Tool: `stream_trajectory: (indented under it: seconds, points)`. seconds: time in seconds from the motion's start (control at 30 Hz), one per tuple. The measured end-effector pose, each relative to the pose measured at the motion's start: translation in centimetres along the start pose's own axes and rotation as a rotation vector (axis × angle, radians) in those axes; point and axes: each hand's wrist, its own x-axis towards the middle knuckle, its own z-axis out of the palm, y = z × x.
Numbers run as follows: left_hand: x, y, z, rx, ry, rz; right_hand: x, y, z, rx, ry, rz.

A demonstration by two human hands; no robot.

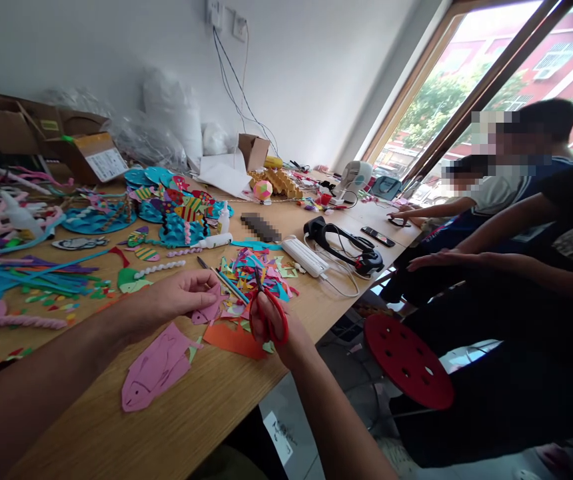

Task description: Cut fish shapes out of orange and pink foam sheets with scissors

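My left hand (pixel 189 293) pinches a small pink paper fish (pixel 207 307) above the table (pixel 206 413). Just to its right, my right hand (pixel 274 323) grips red-handled scissors (pixel 282 320), whose dark blades point away from me over the paper scraps (pixel 261 267). Nearer to me lies a larger pink paper piece (pixel 156 367) with fish outlines drawn on it. An orange paper sheet (pixel 234 340) rests on the table between and below my hands. Whether the scissor blades are apart cannot be made out.
Beyond the scraps are a white power strip (pixel 305 257), a black headset (pixel 351 250) and glue bottles (pixel 215 241). Colourful paper fish on blue pieces (pixel 184 230) stand farther back. Paper strips (pixel 51 273) lie at left. A red stool (pixel 406 360) and several people are at right.
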Motion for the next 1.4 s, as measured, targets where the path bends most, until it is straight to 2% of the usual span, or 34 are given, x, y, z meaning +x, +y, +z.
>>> stream_trajectory:
  seconds: [0.13,0.2,0.37,0.63,0.77,0.83,0.97,1.0,1.07,1.17,1.3,1.4]
  points:
    - [0.2,-0.1,0.1,0.096,-0.007,0.018,0.0,-1.0,0.6,-0.088,0.092,-0.112]
    - [0.3,-0.2,0.0,0.193,-0.005,0.043,0.0,-1.7,1.0,-0.13,0.095,-0.133]
    - [0.1,0.0,-0.2,0.393,-0.006,0.108,0.5,-2.9,1.6,-0.254,0.002,-0.182]
    - [-0.1,0.2,0.1,0.483,-0.045,0.111,2.0,-3.4,2.1,-0.452,-0.113,-0.23]
    - [0.0,0.6,-0.3,0.469,-0.034,0.128,2.0,-3.9,2.0,-0.383,-0.142,-0.199]
    - [0.1,0.8,-0.6,0.377,0.03,0.158,2.0,-3.9,2.0,-0.295,-0.075,-0.176]
    - [-0.2,0.9,-0.5,0.102,0.331,0.219,1.8,-3.5,2.4,-0.067,0.153,-0.216]
    - [-0.2,0.7,-0.3,0.042,0.373,0.219,1.9,-3.3,2.6,-0.017,0.202,-0.232]
    - [-0.3,0.4,0.3,-0.035,0.365,0.215,1.9,-2.9,3.2,0.061,0.273,-0.266]
    - [0.0,-0.1,1.3,-0.003,0.316,0.214,2.1,-2.4,4.3,0.134,0.323,-0.299]
    - [0.3,0.1,1.8,0.09,0.433,0.221,2.1,-2.0,5.3,0.123,0.293,-0.269]
    - [0.2,0.4,1.4,0.136,0.45,0.19,1.8,-2.1,5.2,0.09,0.283,-0.252]
